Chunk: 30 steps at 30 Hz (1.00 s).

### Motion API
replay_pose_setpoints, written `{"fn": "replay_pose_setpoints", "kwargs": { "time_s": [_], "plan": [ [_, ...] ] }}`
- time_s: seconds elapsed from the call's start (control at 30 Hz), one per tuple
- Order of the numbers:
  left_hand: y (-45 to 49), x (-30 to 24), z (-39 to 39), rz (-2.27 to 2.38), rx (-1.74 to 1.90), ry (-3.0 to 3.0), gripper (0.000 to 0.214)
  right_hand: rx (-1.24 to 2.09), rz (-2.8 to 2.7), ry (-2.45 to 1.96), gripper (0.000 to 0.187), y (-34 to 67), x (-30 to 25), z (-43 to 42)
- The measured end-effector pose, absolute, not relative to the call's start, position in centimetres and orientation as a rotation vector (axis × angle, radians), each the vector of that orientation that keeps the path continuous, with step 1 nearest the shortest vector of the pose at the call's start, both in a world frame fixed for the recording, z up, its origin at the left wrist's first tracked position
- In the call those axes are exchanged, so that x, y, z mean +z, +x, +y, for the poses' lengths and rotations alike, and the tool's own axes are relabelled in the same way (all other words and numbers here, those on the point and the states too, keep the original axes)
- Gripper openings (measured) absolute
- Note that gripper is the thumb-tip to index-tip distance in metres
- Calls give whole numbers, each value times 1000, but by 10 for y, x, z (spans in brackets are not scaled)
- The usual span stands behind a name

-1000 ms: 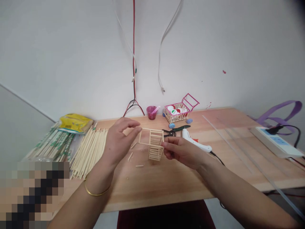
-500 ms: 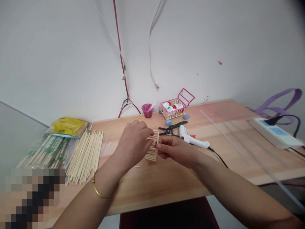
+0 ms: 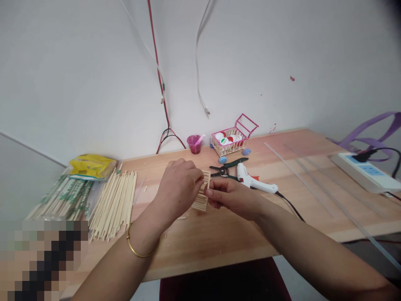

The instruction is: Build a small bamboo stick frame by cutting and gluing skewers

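A small frame of glued wooden sticks [image 3: 202, 196] hangs just above the wooden table [image 3: 219, 238], held between both hands. My left hand [image 3: 178, 190] is closed over its left side, fingers curled round the top. Pinching its right edge is my right hand [image 3: 232, 198], thumb on top. Most of the frame is hidden behind my left fingers. A gold bangle sits on my left wrist.
Loose bamboo sticks [image 3: 114, 205] and wrapped chopsticks [image 3: 62, 198] lie at the left by a yellow packet [image 3: 90, 166]. Behind the hands are pliers [image 3: 227, 167], a white glue gun [image 3: 255, 182], a pink cup [image 3: 194, 144] and a pink stick cart [image 3: 233, 140]. A power strip [image 3: 363, 171] lies far right.
My left hand has closed over the stick frame, which showed open and spread a second ago. Both hands have lowered slightly toward the table.
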<state>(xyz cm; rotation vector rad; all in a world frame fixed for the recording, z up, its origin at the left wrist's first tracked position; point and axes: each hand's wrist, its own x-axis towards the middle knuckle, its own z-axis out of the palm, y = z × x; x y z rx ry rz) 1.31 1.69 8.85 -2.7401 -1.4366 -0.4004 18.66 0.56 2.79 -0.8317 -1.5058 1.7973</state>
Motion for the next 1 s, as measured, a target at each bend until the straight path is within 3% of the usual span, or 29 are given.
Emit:
{"fn": "replay_pose_setpoints", "kwargs": {
  "time_s": [1.0],
  "plan": [
    [9,80,24,-1371,-537,-2801,14,1762,-1566,-831,37,186,29,8]
  ]
}}
